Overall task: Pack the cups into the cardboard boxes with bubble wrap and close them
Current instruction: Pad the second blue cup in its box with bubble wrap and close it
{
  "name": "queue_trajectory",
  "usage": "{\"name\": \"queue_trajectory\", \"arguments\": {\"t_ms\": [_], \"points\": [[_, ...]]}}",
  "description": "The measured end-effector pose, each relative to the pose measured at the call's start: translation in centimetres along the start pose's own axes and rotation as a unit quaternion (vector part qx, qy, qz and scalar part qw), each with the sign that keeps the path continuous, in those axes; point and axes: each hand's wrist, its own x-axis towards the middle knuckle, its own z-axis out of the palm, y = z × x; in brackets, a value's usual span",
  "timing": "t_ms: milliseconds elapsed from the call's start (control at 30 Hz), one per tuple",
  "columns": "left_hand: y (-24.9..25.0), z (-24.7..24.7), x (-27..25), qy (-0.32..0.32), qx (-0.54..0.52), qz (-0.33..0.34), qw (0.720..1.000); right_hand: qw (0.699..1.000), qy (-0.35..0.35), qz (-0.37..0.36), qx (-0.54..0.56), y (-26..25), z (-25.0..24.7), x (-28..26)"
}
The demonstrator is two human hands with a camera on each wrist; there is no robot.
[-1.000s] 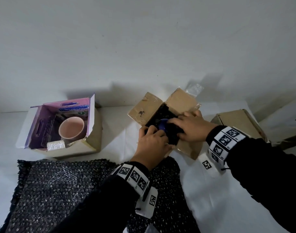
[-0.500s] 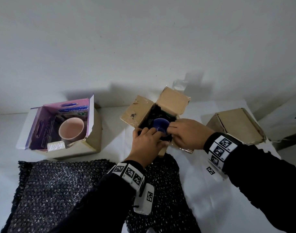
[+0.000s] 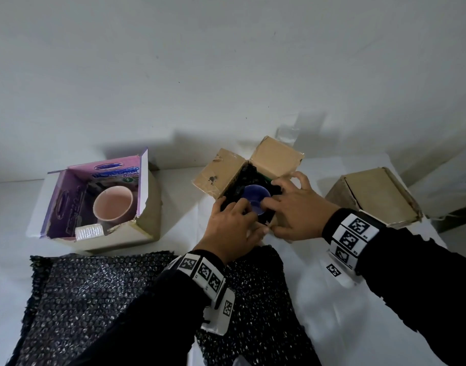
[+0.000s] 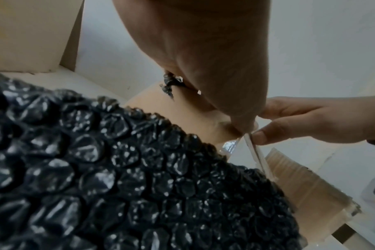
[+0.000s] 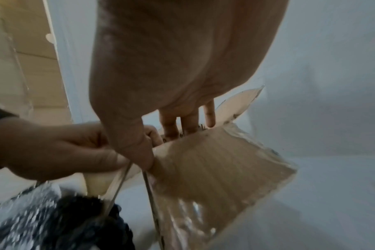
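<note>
A blue cup [image 3: 255, 200] sits in the open middle cardboard box [image 3: 218, 178], packed round with black bubble wrap [image 3: 236, 188]. My left hand [image 3: 249, 220] holds the box's near wall: fingers curl inside onto the wrap, and the thumb is outside at the corner. My right hand [image 3: 278, 216] pinches the near flap [image 5: 214, 160] between thumb and fingers, which reach in beside the cup. In the left wrist view the right hand [image 4: 310, 121] pinches the box edge. A pink cup [image 3: 113, 207] stands unwrapped in the purple-lined box [image 3: 147, 223] at the left.
A closed cardboard box [image 3: 372, 196] stands at the right, close to my right wrist. A large sheet of black bubble wrap [image 3: 94, 299] lies on the white table under my left forearm. The wall is right behind the boxes.
Both hands have slid off the top of the blue cup to the box's near edge, so more of the cup shows. The box has shifted and turned a little.
</note>
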Motion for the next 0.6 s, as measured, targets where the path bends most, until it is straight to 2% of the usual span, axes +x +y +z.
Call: {"name": "queue_trajectory", "arguments": {"t_ms": [133, 333, 500, 600], "points": [[-0.3, -0.3, 0.4, -0.061, 0.031, -0.012, 0.998, 0.998, -0.037, 0.028, 0.032, -0.3, -0.3, -0.3], [0.4, -0.8, 1.1, -0.094, 0.061, -0.045, 0.993, 0.998, -0.032, 0.048, 0.007, -1.1, -0.2, -0.3], [-0.1, -0.8, 0.5, -0.072, 0.066, -0.006, 0.995, 0.998, -0.036, 0.049, -0.018, -1.0, -0.2, 0.2], [-0.8, -1.3, 0.2, -0.051, 0.012, 0.037, 0.998, 0.998, -0.017, 0.064, -0.012, -0.3, -0.8, 0.6]]}}
